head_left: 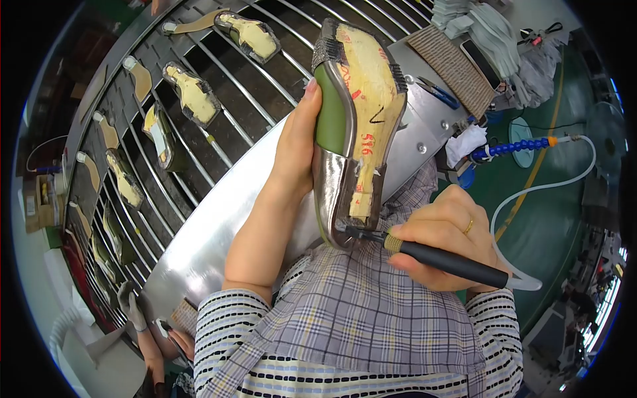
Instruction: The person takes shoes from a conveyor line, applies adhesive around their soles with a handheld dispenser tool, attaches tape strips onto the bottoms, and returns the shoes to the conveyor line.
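Observation:
A green and metallic-grey shoe upper on a last (371, 93) is held sole-side up, with red numbers and a black tick on its pale bottom. My left hand (296, 149) grips it along its green side, the thumb lying against the edge. In my right hand (448, 229) is a black pen-shaped air tool (458, 265) with a knurled metal collar. Its tip touches the heel end of the shoe. From the tool's back end runs a clear hose (501, 219). Whatever lies directly under the shoe is hidden.
A rack of metal bars (225, 79) curves across the left, carrying several lasted shoes (192, 96) and tan insoles (139, 78). Its metal edge (199, 225) is in front of me. Pliers (438, 93), a phone (480, 64) and grey gloves (488, 33) lie right. Another person's gloved hand (131, 306) shows lower left.

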A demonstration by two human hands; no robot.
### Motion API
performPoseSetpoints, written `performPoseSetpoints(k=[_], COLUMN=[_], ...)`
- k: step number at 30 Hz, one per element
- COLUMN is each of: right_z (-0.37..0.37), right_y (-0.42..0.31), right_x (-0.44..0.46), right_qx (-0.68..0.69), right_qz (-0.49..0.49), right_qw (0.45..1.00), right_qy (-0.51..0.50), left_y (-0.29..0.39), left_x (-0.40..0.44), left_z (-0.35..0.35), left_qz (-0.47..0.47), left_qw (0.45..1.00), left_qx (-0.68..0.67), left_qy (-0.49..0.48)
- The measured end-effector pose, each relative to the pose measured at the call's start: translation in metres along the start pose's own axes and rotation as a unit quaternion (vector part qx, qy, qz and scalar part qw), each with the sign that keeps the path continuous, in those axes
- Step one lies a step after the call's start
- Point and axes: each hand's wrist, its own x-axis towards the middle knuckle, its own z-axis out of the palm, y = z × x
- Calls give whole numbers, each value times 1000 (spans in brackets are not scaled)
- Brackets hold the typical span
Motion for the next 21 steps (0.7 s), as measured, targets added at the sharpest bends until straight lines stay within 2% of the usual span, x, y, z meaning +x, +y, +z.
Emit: performPoseSetpoints(k=[3, 5, 6, 8, 9, 10, 12, 13, 18, 20, 21], right_z=[-5, -11, -13, -17, -15, -17, -26, -25, -29, -31, -33], right_y=[-1, 4, 6, 10, 11, 13, 14, 16, 23, 26, 26], right_x=[4, 12, 15, 22, 23, 27, 34, 37, 52, 56, 60], right_qx=[25, 96, 95, 148, 179, 177, 192, 217, 232, 184, 190], right_qz=[23, 79, 79, 122, 144, 145, 210, 222, 231, 204, 232], right_qw=[999, 990, 990, 972, 965, 962, 932, 923, 911, 922, 911], right_qy=[-26, -71, -71, -133, -127, -150, -226, -227, -249, -273, -284], left_y=[-3, -8, -10, -15, -20, -21, -26, -31, -47, -51, -52], left_x=[3, 5, 4, 3, 3, 3, 0, 0, 0, 0, 0], left_z=[0, -4, -3, 2, 2, 5, 12, 14, 13, 11, 11], left_qz=[-40, -98, -99, -161, -181, -182, -225, -266, -302, -303, -302], left_qw=[998, 993, 993, 982, 975, 975, 965, 945, 926, 924, 924], left_qx=[-33, -64, -65, -95, -125, -125, -133, -189, -226, -230, -231], left_qy=[27, -9, -10, -3, -6, -8, -9, 3, -37, -47, -51])
